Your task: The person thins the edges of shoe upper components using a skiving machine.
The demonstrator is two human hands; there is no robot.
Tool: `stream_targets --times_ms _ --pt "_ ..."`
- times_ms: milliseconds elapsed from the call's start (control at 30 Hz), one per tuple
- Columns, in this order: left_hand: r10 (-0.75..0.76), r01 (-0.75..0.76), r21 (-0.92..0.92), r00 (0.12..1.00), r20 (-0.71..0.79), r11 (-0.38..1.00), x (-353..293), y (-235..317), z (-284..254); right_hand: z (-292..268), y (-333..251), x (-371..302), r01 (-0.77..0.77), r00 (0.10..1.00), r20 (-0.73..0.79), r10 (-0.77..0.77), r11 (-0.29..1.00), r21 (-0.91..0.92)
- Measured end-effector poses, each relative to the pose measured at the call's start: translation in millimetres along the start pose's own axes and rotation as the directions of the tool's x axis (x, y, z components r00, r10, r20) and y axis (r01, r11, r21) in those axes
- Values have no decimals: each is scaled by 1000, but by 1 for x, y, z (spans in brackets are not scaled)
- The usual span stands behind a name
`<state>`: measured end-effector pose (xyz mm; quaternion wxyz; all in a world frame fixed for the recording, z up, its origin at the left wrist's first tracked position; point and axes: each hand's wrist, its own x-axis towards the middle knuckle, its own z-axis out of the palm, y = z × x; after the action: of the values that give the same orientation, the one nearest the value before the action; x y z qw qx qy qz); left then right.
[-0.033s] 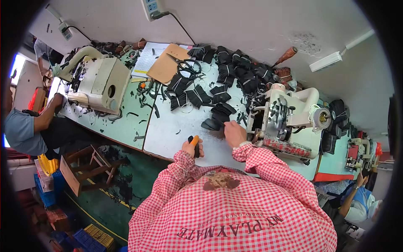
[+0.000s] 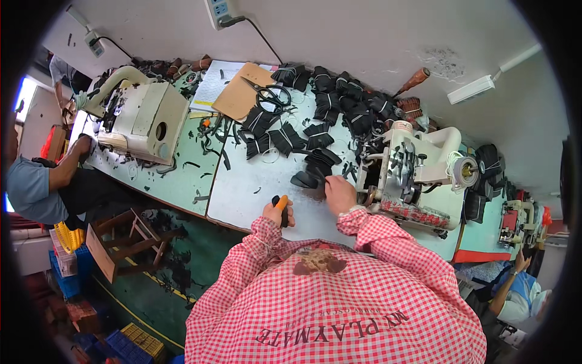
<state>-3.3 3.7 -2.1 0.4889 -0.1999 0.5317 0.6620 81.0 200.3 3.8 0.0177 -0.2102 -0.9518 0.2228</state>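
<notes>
Left hand [image 2: 279, 213]: we grip a black item [image 2: 284, 219].
Right hand [image 2: 341, 194]: strips [image 2: 307, 179] just left of our fingertips (pinched? we cannot tell).

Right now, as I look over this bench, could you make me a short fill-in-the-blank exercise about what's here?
1. The right hand is at a bunch of strips coloured ____.
2. The left hand is curled around an item coloured black and ____.
3. The wooden stool is on the person's ____ side.
4. The floor beside it is mainly ____.

Missing words: black; orange; left; green.
</notes>
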Motion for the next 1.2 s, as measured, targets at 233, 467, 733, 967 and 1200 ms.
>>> stream_targets --times_ms 233,467,733,967,1200 --pt "235 -261 140 955 181 955 -2 14 15 -38 -58 -20 -713 695 719 -14 114 691" --pt "51 -103 293 983 178 951 -19 15 46 -48 -53 -14 -89 986 165 -34 727 681" --pt "223 -221 565 973 66 795 -44 19 53 -56 -63 -1 -433 856 513 63 628 646" --pt "381 -315 726 921 79 612 -27 -1 46 -43 -51 -11 -577 798 597 81 392 717" --pt "360 -358 889 900 247 286 -30 -4 42 -40 -39 -18 -684 729 678 96 132 717"
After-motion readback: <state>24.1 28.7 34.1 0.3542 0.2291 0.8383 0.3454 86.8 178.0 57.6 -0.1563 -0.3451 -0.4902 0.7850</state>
